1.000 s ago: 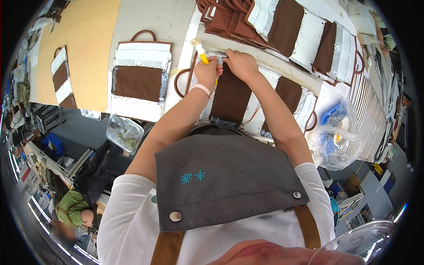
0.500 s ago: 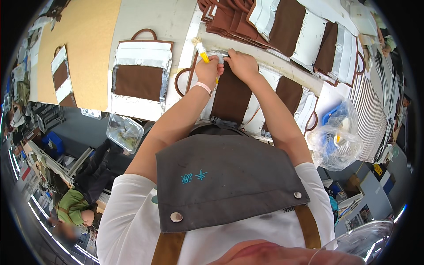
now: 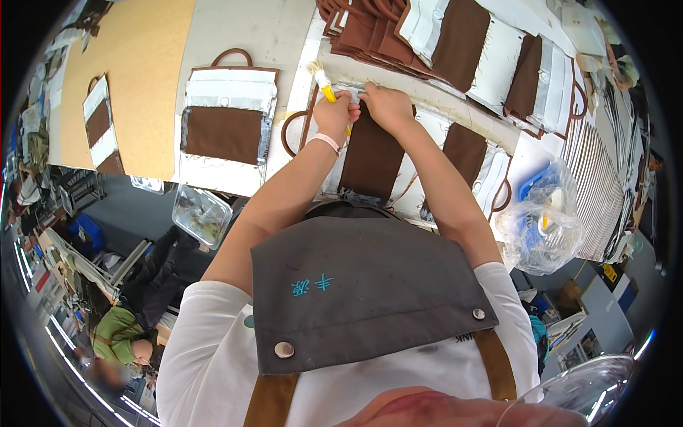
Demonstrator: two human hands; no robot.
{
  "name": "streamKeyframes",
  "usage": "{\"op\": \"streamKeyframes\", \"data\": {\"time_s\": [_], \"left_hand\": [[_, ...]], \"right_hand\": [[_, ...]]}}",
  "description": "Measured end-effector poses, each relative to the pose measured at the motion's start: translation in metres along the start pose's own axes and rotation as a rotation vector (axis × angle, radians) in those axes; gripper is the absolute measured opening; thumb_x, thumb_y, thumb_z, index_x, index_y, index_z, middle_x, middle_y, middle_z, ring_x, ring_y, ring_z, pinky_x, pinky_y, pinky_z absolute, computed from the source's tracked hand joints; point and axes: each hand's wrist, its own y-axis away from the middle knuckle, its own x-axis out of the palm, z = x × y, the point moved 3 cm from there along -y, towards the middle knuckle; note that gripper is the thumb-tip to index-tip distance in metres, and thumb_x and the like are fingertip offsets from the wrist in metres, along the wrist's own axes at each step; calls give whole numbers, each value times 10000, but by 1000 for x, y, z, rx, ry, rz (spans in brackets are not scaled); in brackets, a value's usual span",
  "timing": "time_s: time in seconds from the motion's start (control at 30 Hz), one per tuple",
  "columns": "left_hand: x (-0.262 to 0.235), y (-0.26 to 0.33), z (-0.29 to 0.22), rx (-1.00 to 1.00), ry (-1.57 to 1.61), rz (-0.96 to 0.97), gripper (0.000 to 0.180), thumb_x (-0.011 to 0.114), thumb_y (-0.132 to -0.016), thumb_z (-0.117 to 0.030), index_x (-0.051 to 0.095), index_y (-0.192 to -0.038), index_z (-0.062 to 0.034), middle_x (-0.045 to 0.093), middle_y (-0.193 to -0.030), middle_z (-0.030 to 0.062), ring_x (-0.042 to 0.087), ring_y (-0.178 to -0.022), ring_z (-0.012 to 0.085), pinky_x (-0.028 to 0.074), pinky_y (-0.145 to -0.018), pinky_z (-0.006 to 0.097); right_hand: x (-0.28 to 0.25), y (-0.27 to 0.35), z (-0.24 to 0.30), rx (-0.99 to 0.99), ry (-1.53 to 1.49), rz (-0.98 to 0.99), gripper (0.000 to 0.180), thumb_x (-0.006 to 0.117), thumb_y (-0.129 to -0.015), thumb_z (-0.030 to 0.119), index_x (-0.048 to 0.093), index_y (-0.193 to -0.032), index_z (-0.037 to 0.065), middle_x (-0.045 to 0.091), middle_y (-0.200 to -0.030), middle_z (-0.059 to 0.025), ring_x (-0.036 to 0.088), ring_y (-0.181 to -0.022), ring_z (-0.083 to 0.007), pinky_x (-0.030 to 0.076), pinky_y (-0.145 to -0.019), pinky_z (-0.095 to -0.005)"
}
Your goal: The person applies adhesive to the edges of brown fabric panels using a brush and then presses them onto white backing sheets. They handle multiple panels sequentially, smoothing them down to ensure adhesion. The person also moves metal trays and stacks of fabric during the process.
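Note:
My left hand (image 3: 334, 115) is closed round a brush (image 3: 328, 93) with a yellow handle and pale bristles pointing away from me. Its fingertips also rest at the far edge of a bag panel (image 3: 373, 158), brown in the middle with white backing and a brown loop handle at each end. My right hand (image 3: 388, 108) is bent over the same far edge, its fingers closed on the panel just right of the left hand. The fingertips are partly hidden, and the panel's near edge runs down to my apron.
Brown bag pieces (image 3: 370, 39) lie stacked at the back, beside another spread panel (image 3: 461, 43). A bag piece (image 3: 224, 142) lies to the left, a narrower one (image 3: 98, 121) farther left. At right a clear plastic bag (image 3: 548, 228) hangs around a blue container. A person in green sits at lower left.
My right hand has shifted slightly left and nearer along the panel's far edge. My left hand keeps the brush almost in the same place.

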Motion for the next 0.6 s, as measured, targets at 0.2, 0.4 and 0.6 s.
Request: {"op": "streamKeyframes", "data": {"time_s": [0.2,0.4,0.6], "left_hand": [[1,2,-1,10,2,2,80,579,-843,-107,581,-899,-50,599,-672,78,569,-518,138,488,-498,255],[0,1,0,4,-25,6,100,584,-843,-123,574,-924,-65,593,-690,71,574,-559,152,503,-550,279],[0,2,-1,15,-20,16,98,585,-846,-123,575,-925,-65,592,-684,70,576,-559,152,504,-549,276]], "right_hand": [[-5,-1,2,11,-7,0,262,506,-871,304,536,-886,45,642,-728,-133,634,-718,-292,489,-622,-411],[1,-3,0,-17,3,-1,263,499,-875,308,537,-870,48,639,-710,-130,634,-708,-289,488,-612,-408],[5,-2,-1,-28,14,-23,267,496,-877,317,529,-870,52,638,-707,-127,634,-702,-286,486,-606,-406]]}}
